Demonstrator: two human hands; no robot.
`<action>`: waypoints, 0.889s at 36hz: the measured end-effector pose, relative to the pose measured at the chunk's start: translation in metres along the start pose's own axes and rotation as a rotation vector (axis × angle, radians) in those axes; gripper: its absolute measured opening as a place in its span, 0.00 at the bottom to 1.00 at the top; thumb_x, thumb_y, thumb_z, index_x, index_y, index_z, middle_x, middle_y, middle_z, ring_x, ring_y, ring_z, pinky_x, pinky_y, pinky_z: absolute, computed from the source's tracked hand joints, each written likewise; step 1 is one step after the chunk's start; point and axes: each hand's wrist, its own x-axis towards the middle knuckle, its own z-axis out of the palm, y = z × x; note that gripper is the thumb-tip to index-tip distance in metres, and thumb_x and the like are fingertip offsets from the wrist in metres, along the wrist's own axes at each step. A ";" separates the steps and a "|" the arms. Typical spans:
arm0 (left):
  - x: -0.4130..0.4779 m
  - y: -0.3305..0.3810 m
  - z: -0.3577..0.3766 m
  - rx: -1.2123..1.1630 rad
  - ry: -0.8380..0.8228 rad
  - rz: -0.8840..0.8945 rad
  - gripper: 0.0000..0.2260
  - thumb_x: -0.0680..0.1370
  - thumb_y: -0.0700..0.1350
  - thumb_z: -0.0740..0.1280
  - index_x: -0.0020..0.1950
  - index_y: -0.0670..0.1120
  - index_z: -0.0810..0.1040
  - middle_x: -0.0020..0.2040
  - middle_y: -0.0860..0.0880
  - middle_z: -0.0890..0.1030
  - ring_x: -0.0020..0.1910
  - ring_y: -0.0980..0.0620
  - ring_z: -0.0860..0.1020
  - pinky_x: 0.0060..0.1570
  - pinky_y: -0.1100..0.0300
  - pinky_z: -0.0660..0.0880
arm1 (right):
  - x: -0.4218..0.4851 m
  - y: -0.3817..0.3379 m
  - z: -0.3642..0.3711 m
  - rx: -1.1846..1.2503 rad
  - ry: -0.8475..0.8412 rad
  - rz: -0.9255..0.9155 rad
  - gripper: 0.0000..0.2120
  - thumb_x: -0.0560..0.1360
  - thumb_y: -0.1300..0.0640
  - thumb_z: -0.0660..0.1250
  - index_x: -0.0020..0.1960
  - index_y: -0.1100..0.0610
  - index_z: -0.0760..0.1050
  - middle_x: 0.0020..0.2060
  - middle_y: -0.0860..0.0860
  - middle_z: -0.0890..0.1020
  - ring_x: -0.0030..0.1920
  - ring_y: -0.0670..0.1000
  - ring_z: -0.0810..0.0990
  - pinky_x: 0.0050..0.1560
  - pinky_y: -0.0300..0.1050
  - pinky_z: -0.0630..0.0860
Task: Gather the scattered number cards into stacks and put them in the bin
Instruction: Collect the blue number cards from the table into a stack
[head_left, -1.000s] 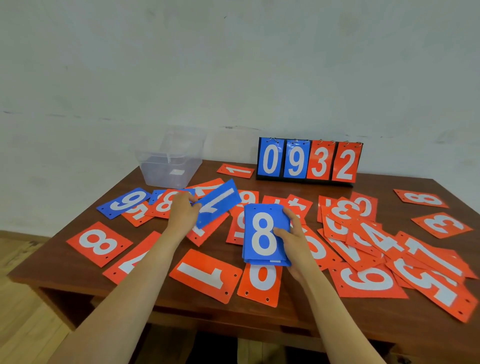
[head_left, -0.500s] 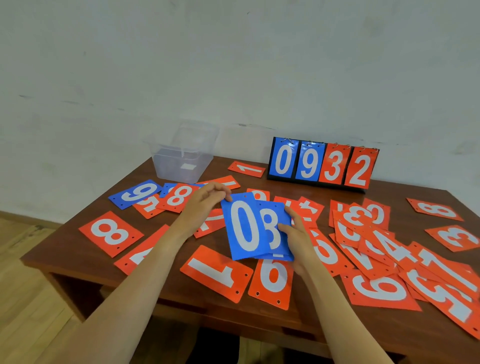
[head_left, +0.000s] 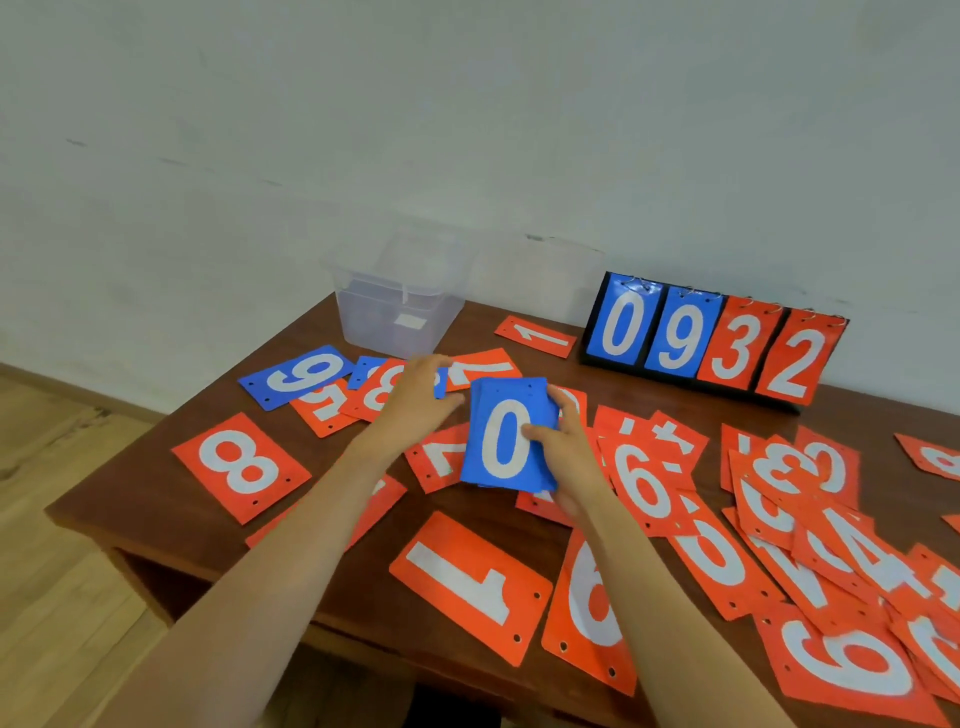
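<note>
Holds blue stack (head_left: 506, 436) (0 on top) above counter (head_left: 130, 493), right hand (head_left: 563, 457) fingers clamped round it; poises left hand (head_left: 415, 400) just beside, grip impossible to tell.

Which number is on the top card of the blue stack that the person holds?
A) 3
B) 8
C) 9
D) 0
D: the top card of the blue stack, which the right hand grips at its edge, shows a white 0.
</note>
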 end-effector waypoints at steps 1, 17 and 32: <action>0.009 -0.009 -0.004 0.054 0.012 -0.071 0.22 0.76 0.44 0.68 0.69 0.45 0.68 0.68 0.45 0.67 0.65 0.47 0.69 0.61 0.56 0.68 | 0.006 -0.002 0.003 0.013 0.010 0.010 0.27 0.78 0.65 0.62 0.71 0.45 0.60 0.63 0.54 0.72 0.51 0.56 0.81 0.44 0.53 0.82; 0.027 -0.039 -0.014 0.161 -0.144 -0.162 0.18 0.78 0.43 0.64 0.68 0.48 0.72 0.67 0.46 0.72 0.61 0.49 0.74 0.55 0.59 0.73 | 0.038 -0.007 0.003 0.018 0.064 0.067 0.26 0.78 0.62 0.62 0.71 0.44 0.60 0.56 0.50 0.74 0.45 0.52 0.82 0.31 0.44 0.82; 0.097 -0.085 -0.022 0.472 -0.237 -0.490 0.41 0.63 0.56 0.76 0.71 0.46 0.63 0.70 0.41 0.64 0.67 0.38 0.66 0.63 0.43 0.68 | 0.027 -0.006 -0.002 -0.001 0.000 0.061 0.25 0.78 0.62 0.63 0.70 0.43 0.62 0.54 0.51 0.77 0.43 0.52 0.83 0.29 0.42 0.80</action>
